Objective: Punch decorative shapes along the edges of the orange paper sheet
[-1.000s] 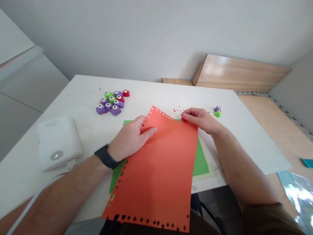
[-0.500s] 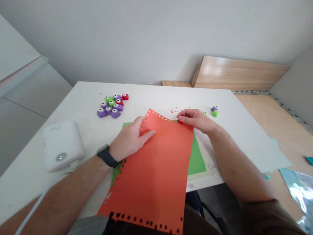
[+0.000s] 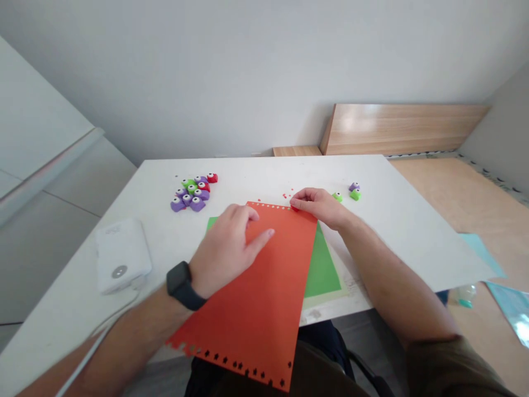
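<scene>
My right hand (image 3: 322, 207) pinches a small red craft punch (image 3: 294, 209) at the far edge of an orange-red paper sheet (image 3: 264, 292); most of the punch is hidden by the fingers. Small holes run along the sheet's far edge, and star-like holes line its near edge. Above the left side of the sheet is my left hand (image 3: 229, 242), thumb and fingers apart, holding nothing; whether it touches the paper I cannot tell. Underneath lies a green sheet (image 3: 324, 270). Tiny red paper bits (image 3: 286, 196) are scattered just beyond the punch.
Several purple, green and red eye-topped punches (image 3: 192, 194) cluster at the back left of the white table (image 3: 397, 237). A few more punches (image 3: 355, 194) stand at right. A white device (image 3: 124, 256) with a cable sits at left.
My left hand has let go of the paper and its fingers have opened. The sheet's far left corner has dropped flatter. My right hand remains on the punch at the far edge.
</scene>
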Motion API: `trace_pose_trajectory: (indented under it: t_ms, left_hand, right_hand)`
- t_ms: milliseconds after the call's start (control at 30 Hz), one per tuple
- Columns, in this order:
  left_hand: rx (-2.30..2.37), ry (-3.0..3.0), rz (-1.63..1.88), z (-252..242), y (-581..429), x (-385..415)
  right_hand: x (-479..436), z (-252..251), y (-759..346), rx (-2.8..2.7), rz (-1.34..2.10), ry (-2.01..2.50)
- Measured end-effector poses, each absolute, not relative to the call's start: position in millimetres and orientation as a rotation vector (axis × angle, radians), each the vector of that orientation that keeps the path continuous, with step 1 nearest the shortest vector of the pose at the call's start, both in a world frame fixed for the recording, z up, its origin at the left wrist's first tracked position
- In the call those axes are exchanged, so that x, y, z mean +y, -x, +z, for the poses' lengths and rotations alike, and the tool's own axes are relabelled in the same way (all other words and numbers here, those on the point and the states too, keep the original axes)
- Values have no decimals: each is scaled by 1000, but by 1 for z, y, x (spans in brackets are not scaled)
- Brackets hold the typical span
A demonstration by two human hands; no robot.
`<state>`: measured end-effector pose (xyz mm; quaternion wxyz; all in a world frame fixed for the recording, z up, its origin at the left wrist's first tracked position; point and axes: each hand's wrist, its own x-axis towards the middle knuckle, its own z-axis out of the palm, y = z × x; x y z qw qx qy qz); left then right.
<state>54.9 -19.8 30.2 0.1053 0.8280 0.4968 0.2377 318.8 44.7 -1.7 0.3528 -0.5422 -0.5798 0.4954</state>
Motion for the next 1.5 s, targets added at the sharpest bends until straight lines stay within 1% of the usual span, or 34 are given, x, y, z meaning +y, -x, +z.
trace_pose_trajectory:
  t_ms: [67, 167, 300, 433, 767, 900, 1067, 1333, 1500]
  left_hand:
    - [1401, -2473, 575, 34, -75, -34]
    - [1435, -2518, 458, 29, -105, -42]
    - [1471, -2576, 391, 15, -130, -37]
    - [1503, -2625, 308, 12, -136, -38]
    - [1269, -2793, 274, 8, -133, -50]
    - [1203, -2813, 298, 8, -133, -54]
    - [1207, -2804, 310, 5, -133, -56]
    - [1243, -2753, 293, 3, -129, -55]
    - [1249, -2666, 311, 7, -121, -52]
  right_hand:
    - [43, -2, -316, -1466, 1288, 1396]
    - [41, -3, -312, -1469, 1305, 1376]
    - [39, -3, -309, -1516, 1303, 1375]
    - [39, -3, -308, -1527, 1328, 1370]
    - [38, -6, -308, -1655, 1331, 1350]
    - [39, -5, -308, -1625, 1307, 1366]
    - [39, -2, -311, -1581, 1372, 1376]
    - [39, -4, -312, -1653, 1303, 1412]
    - [39, -2, -311, -1586, 1364, 1374]
